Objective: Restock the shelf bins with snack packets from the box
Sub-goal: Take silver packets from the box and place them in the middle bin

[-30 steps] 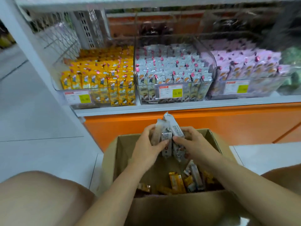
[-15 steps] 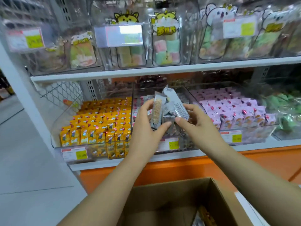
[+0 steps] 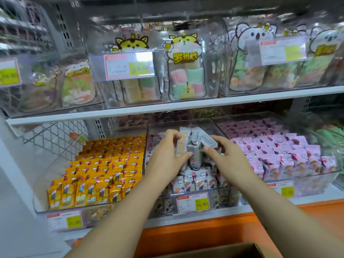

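Note:
Both hands hold a bunch of grey snack packets (image 3: pixel 193 146) over the middle clear bin (image 3: pixel 191 203) on the lower shelf. My left hand (image 3: pixel 167 157) grips the bunch from the left, thumb in front. From the right, my right hand (image 3: pixel 225 155) pinches it, fingers on a packet's printed back. The bin below holds rows of the same grey packets (image 3: pixel 195 181). Only the top rim of the cardboard box (image 3: pixel 223 251) shows at the bottom edge.
A bin of yellow packets (image 3: pixel 96 174) stands left of the middle bin, a bin of pink packets (image 3: pixel 279 151) right. The upper shelf (image 3: pixel 167 108) carries clear bins of animal-shaped candy bags. An orange base panel (image 3: pixel 204 233) runs under the lower shelf.
Both hands lifted the grey packets out of the box, up and forward over the middle bin. The view tilted up, so the box dropped almost out of sight.

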The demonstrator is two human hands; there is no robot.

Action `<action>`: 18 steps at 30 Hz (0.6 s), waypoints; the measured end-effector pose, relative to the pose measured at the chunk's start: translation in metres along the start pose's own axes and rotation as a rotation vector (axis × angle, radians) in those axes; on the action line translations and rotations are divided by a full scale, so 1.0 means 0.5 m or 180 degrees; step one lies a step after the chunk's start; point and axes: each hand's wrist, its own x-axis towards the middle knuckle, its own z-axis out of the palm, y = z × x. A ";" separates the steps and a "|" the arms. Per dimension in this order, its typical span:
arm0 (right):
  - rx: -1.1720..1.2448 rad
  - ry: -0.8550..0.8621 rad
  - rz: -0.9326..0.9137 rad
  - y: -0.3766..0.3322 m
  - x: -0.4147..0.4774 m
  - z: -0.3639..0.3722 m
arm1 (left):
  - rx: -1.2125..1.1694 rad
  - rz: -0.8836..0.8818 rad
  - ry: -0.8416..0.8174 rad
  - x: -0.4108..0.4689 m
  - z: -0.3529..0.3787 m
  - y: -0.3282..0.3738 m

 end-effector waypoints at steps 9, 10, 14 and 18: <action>0.0513 0.0757 -0.0578 -0.049 -0.033 -0.012 | -0.1609 -0.0231 0.0590 -0.061 -0.083 -0.018; 0.0565 0.0792 -0.0628 -0.055 -0.039 -0.014 | -0.1730 -0.0259 0.0604 -0.076 -0.095 -0.023; 0.0743 0.0722 -0.0870 -0.082 -0.072 -0.024 | -0.1756 -0.0344 0.0509 -0.121 -0.122 -0.048; 0.0530 0.0126 -0.0793 -0.084 -0.095 -0.013 | -0.1640 -0.0440 0.0520 -0.143 -0.118 -0.064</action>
